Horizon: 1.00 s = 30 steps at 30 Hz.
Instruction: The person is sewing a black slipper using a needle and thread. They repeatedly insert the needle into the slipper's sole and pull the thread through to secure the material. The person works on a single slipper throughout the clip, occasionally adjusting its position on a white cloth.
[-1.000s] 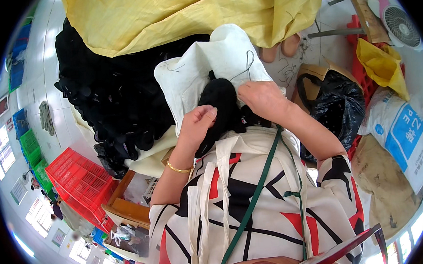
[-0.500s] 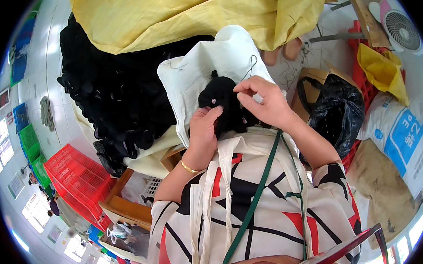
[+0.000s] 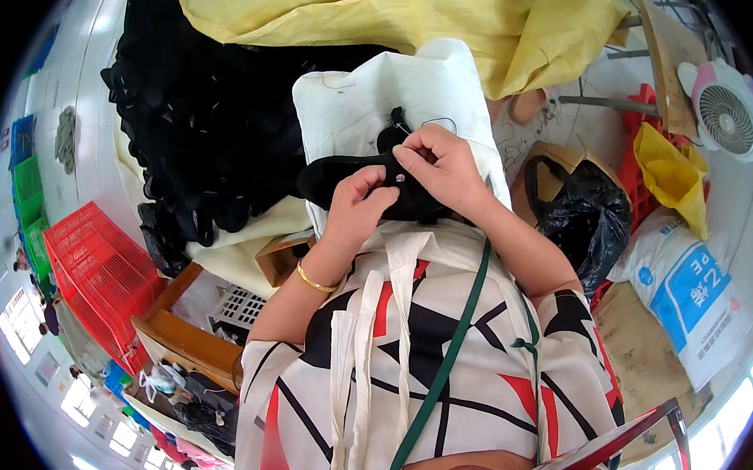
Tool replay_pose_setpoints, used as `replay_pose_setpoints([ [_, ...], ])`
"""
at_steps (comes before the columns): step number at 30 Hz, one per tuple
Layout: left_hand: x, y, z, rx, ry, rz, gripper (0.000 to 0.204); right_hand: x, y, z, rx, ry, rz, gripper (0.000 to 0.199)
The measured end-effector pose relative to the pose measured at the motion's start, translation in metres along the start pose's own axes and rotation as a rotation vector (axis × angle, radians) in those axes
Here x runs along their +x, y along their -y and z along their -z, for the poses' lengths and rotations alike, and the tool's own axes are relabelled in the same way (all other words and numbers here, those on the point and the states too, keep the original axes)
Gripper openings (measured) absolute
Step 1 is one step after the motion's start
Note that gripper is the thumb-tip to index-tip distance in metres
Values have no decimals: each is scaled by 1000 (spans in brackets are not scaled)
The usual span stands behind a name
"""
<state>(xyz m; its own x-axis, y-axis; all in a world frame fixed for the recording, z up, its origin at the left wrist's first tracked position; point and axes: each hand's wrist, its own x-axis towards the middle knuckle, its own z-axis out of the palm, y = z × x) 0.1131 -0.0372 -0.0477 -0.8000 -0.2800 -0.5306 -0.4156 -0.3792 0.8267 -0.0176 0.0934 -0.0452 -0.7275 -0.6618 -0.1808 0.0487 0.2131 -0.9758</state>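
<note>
- the left hand (image 3: pixel 359 203) is curled around a small black fabric piece (image 3: pixel 343 173), fingers closed on its lower edge, a gold bangle (image 3: pixel 314 282) on the wrist.
- the right hand (image 3: pixel 441 165) pinches the same black piece from above, thumb and forefinger pressed together on it near a small shiny dot; what they nip is too small to tell.
- the black piece lies at the picture's centre, on a white cloth (image 3: pixel 386 98) spread over the person's lap.
- at 11 o'clock from the hands, a big heap of black pieces (image 3: pixel 209 133) rests on a cream sheet.
- at 12 o'clock, a yellow sheet (image 3: pixel 399 21) drapes across the top.
- at 9 o'clock, a red plastic crate (image 3: pixel 98 275) stands on the pale floor, with a wooden bench (image 3: pixel 186 338) at 7 o'clock.
- at 3 o'clock, a black plastic bag (image 3: pixel 584 216) sits in a box; beyond it a white sack (image 3: pixel 686 295), and at 2 o'clock a small white fan (image 3: pixel 728 119).
</note>
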Motion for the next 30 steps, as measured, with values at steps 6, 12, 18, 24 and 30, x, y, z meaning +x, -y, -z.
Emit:
replay_pose_setpoints([
  [6, -1, -7, -4, -13, -58, 64, 26, -8, 3, -9, -114, -33, 132, 13],
  [12, -5, -2, 1, 82, -65, -75, 28, -11, -9, -25, -23, -175, 43, 13],
  [18, -8, -8, 1, 48, -99, -40, 28, -7, 0, -20, -73, -74, 155, 14],
  [24, -4, 9, 8, 387, -161, -310, 27, -10, -9, -30, -143, -149, 111, 14],
  [30, -7, -15, 16, 507, -207, -493, 26, 5, 7, -5, -255, -159, 198, 21],
])
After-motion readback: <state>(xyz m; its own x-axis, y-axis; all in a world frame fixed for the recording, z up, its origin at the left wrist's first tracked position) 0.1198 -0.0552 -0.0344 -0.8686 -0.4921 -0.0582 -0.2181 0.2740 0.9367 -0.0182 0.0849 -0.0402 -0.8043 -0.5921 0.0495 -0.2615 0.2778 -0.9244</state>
